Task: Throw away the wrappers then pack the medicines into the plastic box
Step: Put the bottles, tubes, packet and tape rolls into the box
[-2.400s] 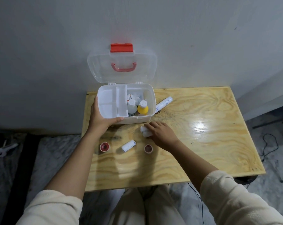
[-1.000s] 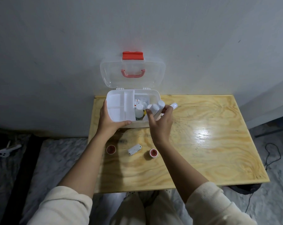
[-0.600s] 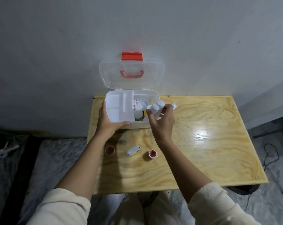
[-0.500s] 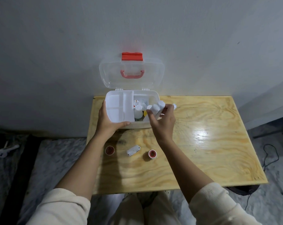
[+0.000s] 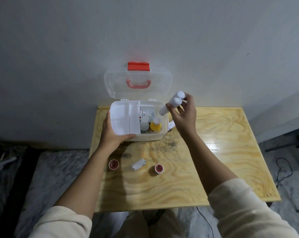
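The white plastic box (image 5: 160, 136) stands open at the table's back edge, its clear lid (image 5: 138, 83) with a red handle leaning on the wall. A white divider tray (image 5: 123, 117) covers its left half; a yellow bottle (image 5: 155, 126) and a white bottle (image 5: 144, 125) stand in the right half. My left hand (image 5: 111, 133) grips the box's front left corner. My right hand (image 5: 184, 114) holds two white bandage rolls (image 5: 172, 103) above the box's right edge. One white roll (image 5: 138, 164) and two red-centred tape rolls (image 5: 113, 164) (image 5: 159, 168) lie on the table.
The wooden table (image 5: 214, 152) stands against a grey wall. A white tube (image 5: 171, 124) lies just right of the box, mostly hidden by my right hand. A cable (image 5: 282, 170) trails on the floor at the right.
My right hand picked the two bandage rolls off the table, carried them to the box, and has now lifted them higher and to the right. My left hand stays on the box.
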